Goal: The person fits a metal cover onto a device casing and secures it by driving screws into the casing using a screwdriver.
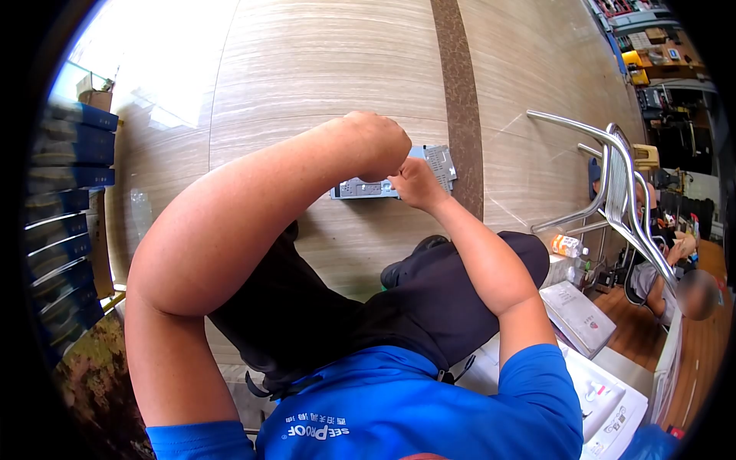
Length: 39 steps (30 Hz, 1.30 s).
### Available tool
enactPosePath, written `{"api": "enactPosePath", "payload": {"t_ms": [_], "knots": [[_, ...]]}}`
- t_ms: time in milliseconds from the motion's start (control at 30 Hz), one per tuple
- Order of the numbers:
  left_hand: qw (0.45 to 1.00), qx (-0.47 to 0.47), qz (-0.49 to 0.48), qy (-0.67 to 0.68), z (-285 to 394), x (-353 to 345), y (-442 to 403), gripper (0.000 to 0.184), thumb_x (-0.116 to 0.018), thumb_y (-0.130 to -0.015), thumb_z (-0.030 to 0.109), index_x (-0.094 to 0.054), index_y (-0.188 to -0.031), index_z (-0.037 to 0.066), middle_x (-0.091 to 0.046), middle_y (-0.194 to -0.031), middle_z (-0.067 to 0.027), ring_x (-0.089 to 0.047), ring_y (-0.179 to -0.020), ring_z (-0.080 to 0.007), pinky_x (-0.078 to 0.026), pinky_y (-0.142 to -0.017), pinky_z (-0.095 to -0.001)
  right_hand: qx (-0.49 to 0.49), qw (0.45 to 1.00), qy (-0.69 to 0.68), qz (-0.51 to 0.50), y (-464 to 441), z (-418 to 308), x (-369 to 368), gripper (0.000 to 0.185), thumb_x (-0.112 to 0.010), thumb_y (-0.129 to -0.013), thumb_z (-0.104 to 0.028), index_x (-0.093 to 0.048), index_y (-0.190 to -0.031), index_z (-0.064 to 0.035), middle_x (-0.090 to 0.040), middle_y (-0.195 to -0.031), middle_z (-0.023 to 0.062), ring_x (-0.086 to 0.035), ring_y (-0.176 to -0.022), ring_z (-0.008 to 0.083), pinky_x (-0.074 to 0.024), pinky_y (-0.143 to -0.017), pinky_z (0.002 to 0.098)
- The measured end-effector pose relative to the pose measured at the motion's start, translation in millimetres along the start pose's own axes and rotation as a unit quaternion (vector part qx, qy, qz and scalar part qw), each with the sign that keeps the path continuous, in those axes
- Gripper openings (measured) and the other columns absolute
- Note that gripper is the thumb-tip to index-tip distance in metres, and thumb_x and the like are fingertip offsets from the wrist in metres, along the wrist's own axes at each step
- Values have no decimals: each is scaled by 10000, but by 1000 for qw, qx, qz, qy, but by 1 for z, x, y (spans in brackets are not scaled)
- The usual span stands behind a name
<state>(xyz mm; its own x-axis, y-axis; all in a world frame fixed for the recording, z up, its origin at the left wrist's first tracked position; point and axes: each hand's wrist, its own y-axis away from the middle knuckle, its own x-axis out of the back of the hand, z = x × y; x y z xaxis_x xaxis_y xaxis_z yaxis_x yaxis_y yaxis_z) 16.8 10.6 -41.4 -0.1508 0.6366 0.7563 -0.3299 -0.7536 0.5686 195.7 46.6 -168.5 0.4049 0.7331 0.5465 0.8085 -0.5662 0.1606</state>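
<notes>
A flat silver-grey metal case [440,161] with perforated panels lies on the tiled floor ahead of my knees. My left hand [377,144] is closed above the middle of it, the back of the hand turned up and its fingers hidden from the camera. Just beside it, my right hand [418,184] is closed too, the fingers pinched together over the case near the left hand. Whatever sits between the fingers of either hand is hidden or too small to name. Both hands cover part of the case's top.
Blue boxes [73,153] are stacked at the far left. A metal-framed chair [619,180] stands to the right. Near my right knee are a bottle with an orange label [567,245] and a white carton [579,318]. Another person [652,287] sits at the far right.
</notes>
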Motion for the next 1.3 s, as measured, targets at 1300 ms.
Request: {"api": "enactPosePath", "payload": {"t_ms": [1300], "knots": [[1000, 6, -6, 17, 4, 4, 4, 261, -635, -908, 238, -630, -1083, 45, -676, -1061, -139, -625, -1068, -293, -493, -895, -410, 4, 1000, 20, 23, -3, -1, 2, 84, -577, -906, -79, -628, -927, -16, -654, -791, 186, -654, -745, 341, -508, -648, 379]]}}
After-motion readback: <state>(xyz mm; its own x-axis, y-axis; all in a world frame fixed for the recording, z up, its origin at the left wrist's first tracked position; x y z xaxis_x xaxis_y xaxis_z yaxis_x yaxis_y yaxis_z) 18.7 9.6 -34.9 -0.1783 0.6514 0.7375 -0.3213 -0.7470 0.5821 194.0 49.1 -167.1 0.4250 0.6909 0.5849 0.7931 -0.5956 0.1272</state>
